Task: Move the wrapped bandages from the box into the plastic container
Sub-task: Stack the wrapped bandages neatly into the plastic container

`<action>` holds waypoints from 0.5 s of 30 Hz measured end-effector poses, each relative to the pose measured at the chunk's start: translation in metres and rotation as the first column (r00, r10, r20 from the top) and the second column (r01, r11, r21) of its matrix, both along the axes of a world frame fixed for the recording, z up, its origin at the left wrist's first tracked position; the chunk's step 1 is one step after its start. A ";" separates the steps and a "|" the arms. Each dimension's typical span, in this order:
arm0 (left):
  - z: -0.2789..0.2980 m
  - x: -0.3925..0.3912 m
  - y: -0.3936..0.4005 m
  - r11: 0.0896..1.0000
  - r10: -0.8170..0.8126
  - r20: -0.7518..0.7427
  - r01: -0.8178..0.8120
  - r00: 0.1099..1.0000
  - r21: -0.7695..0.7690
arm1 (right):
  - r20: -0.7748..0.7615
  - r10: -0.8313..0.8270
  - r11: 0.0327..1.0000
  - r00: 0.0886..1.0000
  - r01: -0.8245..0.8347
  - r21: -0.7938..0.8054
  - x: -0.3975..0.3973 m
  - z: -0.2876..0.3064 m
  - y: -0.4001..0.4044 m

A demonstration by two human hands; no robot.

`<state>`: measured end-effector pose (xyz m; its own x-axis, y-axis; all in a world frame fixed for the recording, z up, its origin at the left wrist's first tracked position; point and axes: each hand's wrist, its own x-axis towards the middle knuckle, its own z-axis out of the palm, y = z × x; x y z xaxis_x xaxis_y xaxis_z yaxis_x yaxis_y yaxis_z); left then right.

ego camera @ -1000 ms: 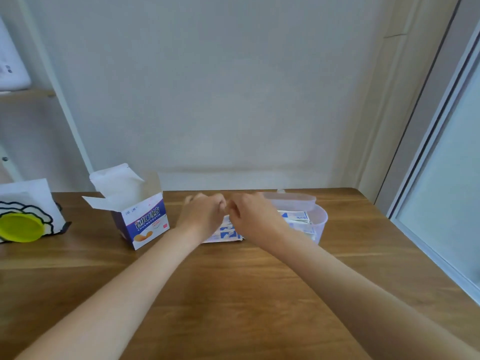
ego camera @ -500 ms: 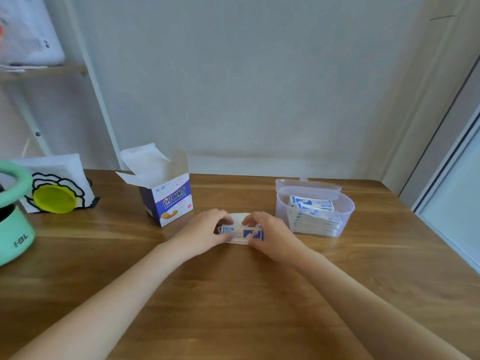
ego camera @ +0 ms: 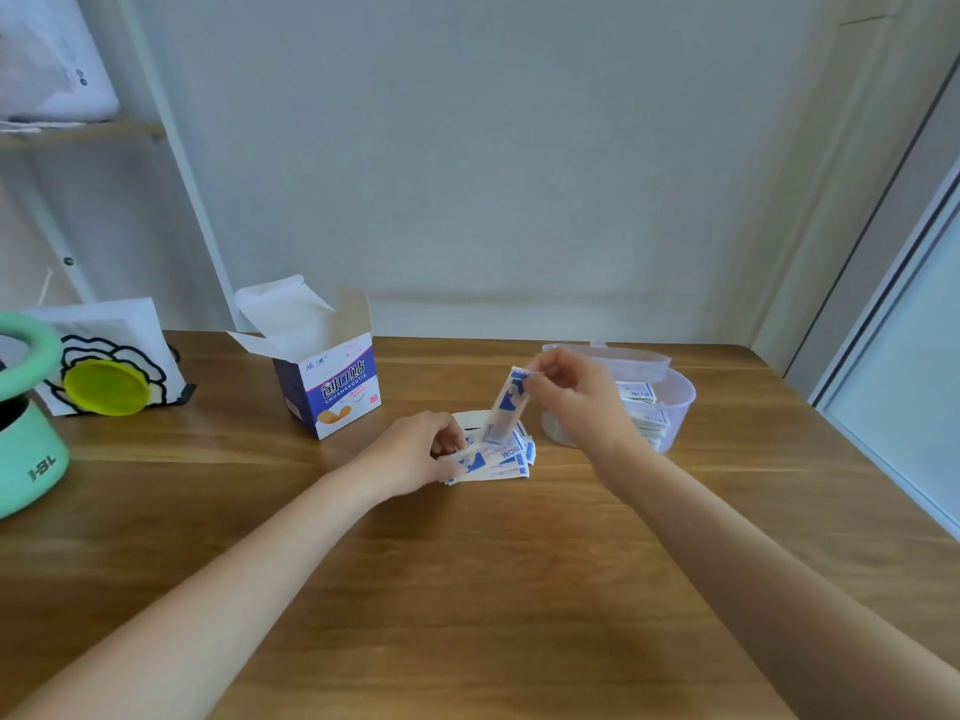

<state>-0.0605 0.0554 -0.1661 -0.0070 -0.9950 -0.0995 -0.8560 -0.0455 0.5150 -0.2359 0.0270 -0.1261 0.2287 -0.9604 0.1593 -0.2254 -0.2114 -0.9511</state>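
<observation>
An open purple-and-white bandage box [ego camera: 332,392] stands on the wooden table [ego camera: 467,589], its flaps up. A loose pile of blue-and-white wrapped bandages [ego camera: 506,457] lies right of it. My left hand [ego camera: 415,452] holds the pile's left end, thumb on top. My right hand [ego camera: 574,394] pinches the top end of one wrapped bandage [ego camera: 506,405], which hangs upright just above the pile. Behind my right hand sits the clear plastic container [ego camera: 675,402], with several wrapped bandages stacked inside.
A mint-green round pot [ego camera: 26,418] stands at the left edge. Behind it a white holder with a flower drawing [ego camera: 111,345] bears a yellow-green disc [ego camera: 106,387]. A shelf upright [ego camera: 176,163] rises at the back left. A glass door [ego camera: 904,366] borders the right.
My right hand has lifted one wrapped bandage off the pile and raised it toward the container. My left hand stays on the pile. The camera has tilted down and shifted.
</observation>
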 end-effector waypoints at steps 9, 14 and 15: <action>0.000 0.001 0.003 0.998 0.027 -0.034 -0.029 0.999 -0.048 | -0.248 0.164 0.980 0.955 -0.186 -0.069 0.001 0.005 0.005; 0.009 0.005 0.004 0.997 -0.040 -0.063 0.035 0.997 -0.065 | -0.657 0.119 0.896 0.744 -0.366 -0.252 0.013 -0.002 0.007; 0.010 0.005 0.003 0.996 -0.053 -0.079 0.047 0.995 -0.075 | -0.715 0.111 0.880 0.690 -0.403 -0.251 0.016 -0.005 0.008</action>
